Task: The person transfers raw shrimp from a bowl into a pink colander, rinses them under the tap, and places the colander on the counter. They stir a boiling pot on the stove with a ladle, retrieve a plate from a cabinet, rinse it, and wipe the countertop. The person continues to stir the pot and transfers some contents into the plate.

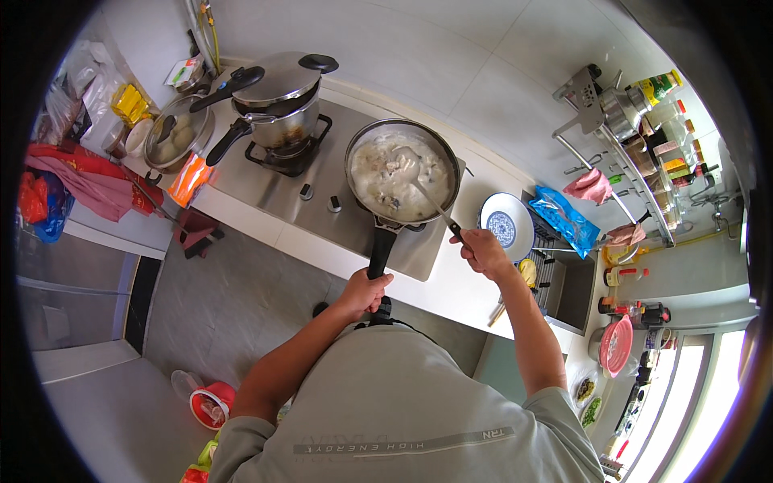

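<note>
A frying pan [454, 158] rests over the right burner of the gas hob, filled with a pale, milky, bubbling liquid with pieces of food in it. My left hand [362, 293] grips the end of its black handle. Closed around the dark handle of a metal ladle [436, 206] is my right hand [484, 253], just beyond the pan's lower right rim. The ladle's bowl lies in the liquid near the pan's middle. A blue-and-white patterned bowl [501, 228] stands on the worktop beyond my right hand.
A pressure cooker [284, 124], its lid resting askew, occupies the left burner. Farther left are a glass-lidded pot [179, 136] and an orange packet [190, 179]. At the right, a blue packet [564, 218] lies by the sink [574, 296]; a wall rack [640, 175] carries jars.
</note>
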Action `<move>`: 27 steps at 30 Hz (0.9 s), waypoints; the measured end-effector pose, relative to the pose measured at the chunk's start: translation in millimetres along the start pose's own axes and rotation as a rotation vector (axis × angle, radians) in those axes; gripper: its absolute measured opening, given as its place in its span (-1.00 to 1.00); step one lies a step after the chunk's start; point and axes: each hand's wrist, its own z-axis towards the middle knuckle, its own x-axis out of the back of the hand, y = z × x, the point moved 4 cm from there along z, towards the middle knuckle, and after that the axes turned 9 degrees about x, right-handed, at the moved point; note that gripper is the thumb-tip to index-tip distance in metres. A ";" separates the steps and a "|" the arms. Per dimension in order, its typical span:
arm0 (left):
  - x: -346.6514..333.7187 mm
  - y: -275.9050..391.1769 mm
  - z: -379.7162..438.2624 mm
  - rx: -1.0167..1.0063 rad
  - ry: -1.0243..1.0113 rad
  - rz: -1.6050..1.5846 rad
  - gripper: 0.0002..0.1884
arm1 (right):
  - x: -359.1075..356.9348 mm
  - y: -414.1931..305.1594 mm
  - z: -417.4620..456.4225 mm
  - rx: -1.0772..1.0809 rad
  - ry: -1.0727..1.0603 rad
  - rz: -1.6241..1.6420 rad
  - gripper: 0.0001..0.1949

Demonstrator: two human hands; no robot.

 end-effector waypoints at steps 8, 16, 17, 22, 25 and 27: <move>-1.5 1.8 -1.9 0.015 0.004 0.000 -0.66 | 23.8 -10.1 10.7 0.398 0.402 -0.676 -0.69; -0.2 1.8 -0.8 0.009 0.014 0.001 -0.73 | 21.0 -22.3 10.5 0.361 0.650 -1.122 -0.69; 0.7 1.6 -0.8 0.008 0.009 0.001 -0.73 | 17.8 -22.5 12.2 0.310 0.657 -1.140 -0.69; 0.1 2.6 -0.4 0.012 0.011 0.023 -0.72 | 9.0 10.4 47.6 0.327 0.593 -1.029 -0.67; -2.2 4.3 -0.9 0.012 0.002 0.041 -0.72 | -8.1 23.5 65.0 0.336 0.492 -0.769 -0.65; -1.1 2.9 0.3 0.010 -0.017 0.035 -0.73 | -13.0 49.9 89.2 0.172 0.359 -0.329 -0.64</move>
